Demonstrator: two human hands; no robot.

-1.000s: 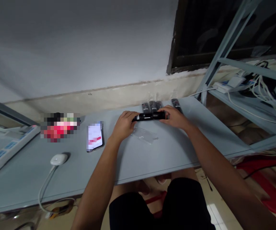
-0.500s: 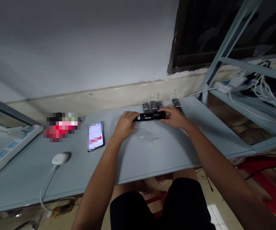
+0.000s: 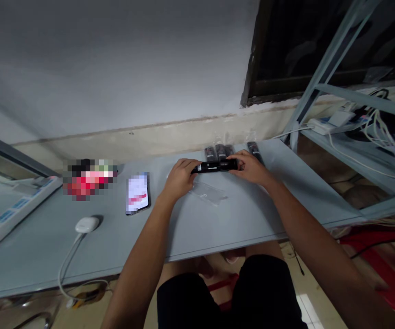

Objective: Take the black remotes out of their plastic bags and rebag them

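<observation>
A black flashlight (image 3: 213, 167) with small white labels lies sideways between my hands, its wider end to the right. My left hand (image 3: 183, 176) is closed around its left end. Fingers of my right hand (image 3: 250, 167) grip the wider end. Just below, a clear plastic bag (image 3: 209, 193) lies flat on the blue-grey table (image 3: 214, 233). Behind the flashlight, several dark items in clear bags (image 3: 220, 151) stand close together, partly hidden by it. One more bagged dark item (image 3: 254, 150) is beyond my right hand.
Left of my left arm are a phone (image 3: 137, 194) with a lit screen and a white charger (image 3: 87, 225) on a cable. A blurred red and black item (image 3: 89, 180) sits farther back, near a power strip (image 3: 21, 208). At right, a metal rack (image 3: 369, 103) holds tangled cables.
Both hands keep hold of the flashlight in nearly the same position. The camera view has shifted very slightly.
</observation>
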